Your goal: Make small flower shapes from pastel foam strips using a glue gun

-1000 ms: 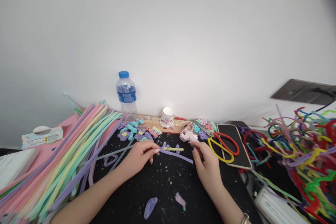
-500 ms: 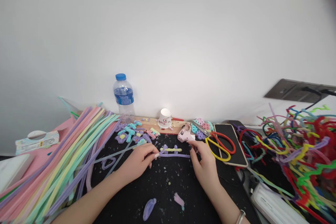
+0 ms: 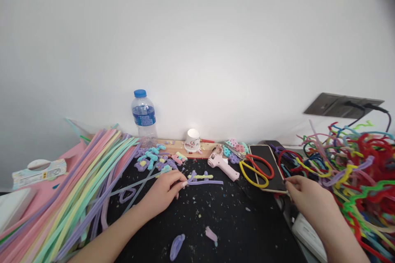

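My left hand (image 3: 168, 189) is closed in a pinch on the left end of a purple pipe cleaner (image 3: 206, 182), which lies on the black mat. Just behind that strip is a small piece of yellow and purple pipe cleaner (image 3: 200, 176). At the lower right corner of a phone (image 3: 268, 157), my right hand (image 3: 305, 195) has its fingers curled together; whatever they may hold is hidden. A pink glue gun (image 3: 224, 166) lies between the hands, beside scissors (image 3: 255, 172) with one yellow and one red handle.
Long pastel pipe cleaners (image 3: 89, 181) pile up at left, a colourful tangle of pipe cleaners (image 3: 354, 172) at right. A bottle (image 3: 144, 115) and paper cup (image 3: 192, 140) stand near the wall. Twisted flowers (image 3: 236, 150) lie behind the scissors. A wall socket (image 3: 327, 104) carries plugged cables.
My right hand has left the purple pipe cleaner's right side and moved right to the phone's corner, uncovering the glue gun's handle. My left hand stays put. The view has shifted slightly.
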A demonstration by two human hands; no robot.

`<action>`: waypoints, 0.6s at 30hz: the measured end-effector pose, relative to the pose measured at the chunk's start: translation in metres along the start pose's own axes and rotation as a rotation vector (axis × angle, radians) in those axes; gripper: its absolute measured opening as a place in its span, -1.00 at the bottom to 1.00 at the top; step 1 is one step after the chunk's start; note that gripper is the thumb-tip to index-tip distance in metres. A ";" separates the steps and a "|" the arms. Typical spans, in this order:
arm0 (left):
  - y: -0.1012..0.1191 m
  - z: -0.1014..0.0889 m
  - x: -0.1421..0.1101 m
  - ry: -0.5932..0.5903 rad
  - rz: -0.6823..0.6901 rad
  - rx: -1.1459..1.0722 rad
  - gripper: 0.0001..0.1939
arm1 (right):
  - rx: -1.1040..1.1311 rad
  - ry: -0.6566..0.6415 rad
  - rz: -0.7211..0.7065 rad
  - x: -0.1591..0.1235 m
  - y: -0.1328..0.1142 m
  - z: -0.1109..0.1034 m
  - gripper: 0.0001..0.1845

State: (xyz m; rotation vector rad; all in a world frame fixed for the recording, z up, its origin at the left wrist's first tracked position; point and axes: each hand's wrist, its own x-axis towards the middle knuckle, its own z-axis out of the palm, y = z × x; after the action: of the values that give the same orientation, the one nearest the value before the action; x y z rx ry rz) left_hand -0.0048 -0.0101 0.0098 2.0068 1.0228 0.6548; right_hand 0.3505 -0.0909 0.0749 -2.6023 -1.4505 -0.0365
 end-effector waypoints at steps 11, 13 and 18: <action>0.003 0.000 -0.001 0.026 0.000 0.024 -0.79 | -0.103 -0.243 0.012 0.012 0.036 0.024 -0.83; 0.003 0.000 -0.001 0.023 -0.006 0.015 -0.79 | -0.120 -0.241 -0.023 0.015 0.039 0.027 -0.83; 0.004 0.000 -0.001 0.018 0.003 0.002 -0.79 | -0.073 -0.223 0.006 0.015 0.045 0.018 -0.80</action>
State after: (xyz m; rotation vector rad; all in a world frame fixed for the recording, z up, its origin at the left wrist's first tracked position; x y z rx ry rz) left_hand -0.0040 -0.0125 0.0128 2.0076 1.0314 0.6746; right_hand 0.3955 -0.0983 0.0526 -2.7433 -1.5376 0.2119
